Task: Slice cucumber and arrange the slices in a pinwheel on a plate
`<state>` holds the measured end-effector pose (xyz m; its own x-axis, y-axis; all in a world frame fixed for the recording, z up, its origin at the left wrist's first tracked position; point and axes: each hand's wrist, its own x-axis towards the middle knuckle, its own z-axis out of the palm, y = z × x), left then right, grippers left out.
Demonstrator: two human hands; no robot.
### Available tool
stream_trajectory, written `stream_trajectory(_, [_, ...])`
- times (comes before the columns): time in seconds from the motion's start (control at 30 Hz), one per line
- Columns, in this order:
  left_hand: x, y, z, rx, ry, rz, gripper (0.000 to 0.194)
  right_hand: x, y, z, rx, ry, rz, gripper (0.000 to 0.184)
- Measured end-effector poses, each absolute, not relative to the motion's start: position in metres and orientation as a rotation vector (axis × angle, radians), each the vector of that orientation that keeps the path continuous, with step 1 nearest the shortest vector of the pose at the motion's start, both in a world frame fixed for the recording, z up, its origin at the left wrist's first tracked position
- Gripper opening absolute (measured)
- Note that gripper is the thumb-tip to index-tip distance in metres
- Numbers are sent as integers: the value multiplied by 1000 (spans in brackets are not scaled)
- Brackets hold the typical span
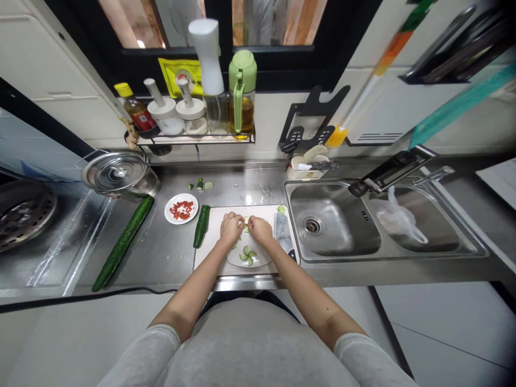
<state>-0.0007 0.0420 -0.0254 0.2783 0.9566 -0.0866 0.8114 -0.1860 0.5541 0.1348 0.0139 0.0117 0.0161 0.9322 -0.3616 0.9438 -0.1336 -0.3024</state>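
Note:
My left hand (231,228) and my right hand (260,230) meet over a pale plate (263,259) on a white cutting board (213,258). Their fingertips are closed together around a small cucumber slice (246,220), partly hidden by the fingers. On the near part of the plate, several cucumber slices (247,255) lie in a pinwheel. To the left of my left hand a cut piece of cucumber (202,226) rests at the board's edge. A wide-bladed knife (282,230) lies right of my right hand, with a cucumber end (281,208) above it.
A white dish of red pieces (181,208), cucumber scraps (200,184), a whole cucumber (123,244) and a lidded steel pot (121,174) are to the left. A double sink (336,220) is to the right. A condiment rack (193,138) hangs behind.

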Motion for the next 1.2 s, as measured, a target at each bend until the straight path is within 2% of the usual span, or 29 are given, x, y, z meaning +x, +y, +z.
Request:
stream_trajectory(0.33, [-18, 40, -14, 1991, 1611, 525, 15, 154, 4, 18, 2431, 2070, -776, 26])
stream_trajectory(0.6, [-77, 28, -16, 1789, 1792, 717, 19, 187, -25, 21, 2698, 2140, -855, 25])
stream_trajectory(0.73, [-115, 33, -20, 1737, 1894, 775, 20, 196, -41, 21, 2741, 2191, -934, 32])
stream_trajectory(1.0, [-182, 71, -15, 1507, 2377, 603, 20, 201, -53, 25, 2762, 2209, -1036, 37])
stream_trajectory(1.2, [-193, 103, -11, 1505, 2472, 374, 24, 193, -50, 31, 2730, 2262, -1086, 39])
